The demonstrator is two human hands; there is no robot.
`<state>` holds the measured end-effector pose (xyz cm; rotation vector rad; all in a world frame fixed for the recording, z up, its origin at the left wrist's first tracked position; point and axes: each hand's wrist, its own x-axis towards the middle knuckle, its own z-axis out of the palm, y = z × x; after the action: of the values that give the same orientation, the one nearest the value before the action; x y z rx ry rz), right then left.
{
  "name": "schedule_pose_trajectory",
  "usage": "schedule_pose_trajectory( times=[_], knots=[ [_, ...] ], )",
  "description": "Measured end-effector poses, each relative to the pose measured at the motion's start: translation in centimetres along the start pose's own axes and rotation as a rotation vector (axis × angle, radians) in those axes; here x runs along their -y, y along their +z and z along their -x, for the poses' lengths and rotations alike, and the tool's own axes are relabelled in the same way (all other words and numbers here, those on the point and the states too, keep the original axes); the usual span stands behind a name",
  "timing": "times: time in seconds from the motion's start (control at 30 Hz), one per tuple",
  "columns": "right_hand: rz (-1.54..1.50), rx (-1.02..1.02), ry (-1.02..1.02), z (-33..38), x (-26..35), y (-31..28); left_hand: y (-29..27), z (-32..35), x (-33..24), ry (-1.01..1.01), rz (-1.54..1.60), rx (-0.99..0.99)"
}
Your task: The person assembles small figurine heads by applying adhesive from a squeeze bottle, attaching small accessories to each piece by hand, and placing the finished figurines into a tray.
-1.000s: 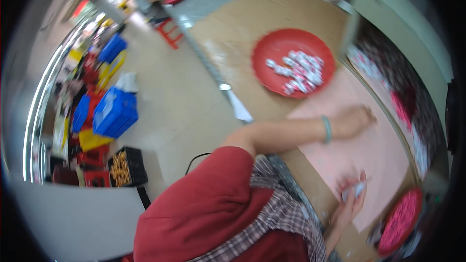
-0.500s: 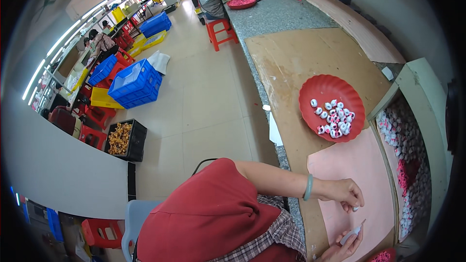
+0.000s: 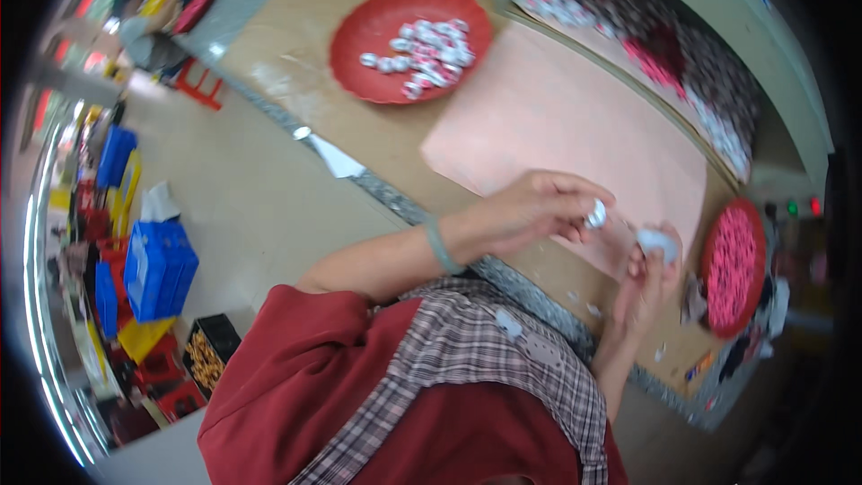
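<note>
My left hand, with a green bangle at its wrist, pinches a small white rounded piece between thumb and fingertips. Just to its right, my right hand grips a small white squeeze bottle whose thin tip points toward that piece. The two are close but apart. Both hands are over the edge of a pale pink sheet on the cardboard-covered table. Beyond my left hand, a red scalloped plate holds several similar white pieces with pink and dark marks.
A second red plate of small pink bits stands at the right. Behind the sheet, a pale-framed compartment contains heaped white, pink and dark pieces. Blue crates and a black crate are on the floor at left.
The view has turned, so the table now slants across and the right-hand plate shows fully. The bottle's tip and the white piece remain close together in my hands.
</note>
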<state>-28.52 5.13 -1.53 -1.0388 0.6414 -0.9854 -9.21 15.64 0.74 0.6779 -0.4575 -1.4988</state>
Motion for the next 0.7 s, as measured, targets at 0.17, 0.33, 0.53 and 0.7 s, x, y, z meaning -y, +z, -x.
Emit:
schedule_pose_trajectory(
  times=[0.17,0.33,0.53,0.7],
  knots=[
    [0.054,-0.036,-0.093,0.2,1.5,2.2,0.0,-0.1,-0.1,-0.012,0.057,0.046],
    [0.188,-0.027,-0.240,0.8,2.2,2.4,0.6,0.0,0.3,0.031,-0.095,0.031],
    [0.286,-0.007,-0.388,1.4,2.6,2.1,0.9,-0.1,0.7,0.132,-0.220,0.011],
    [0.286,-0.033,-0.425,1.6,2.6,2.5,0.5,-0.1,0.9,0.157,-0.281,0.001]
  ],
)
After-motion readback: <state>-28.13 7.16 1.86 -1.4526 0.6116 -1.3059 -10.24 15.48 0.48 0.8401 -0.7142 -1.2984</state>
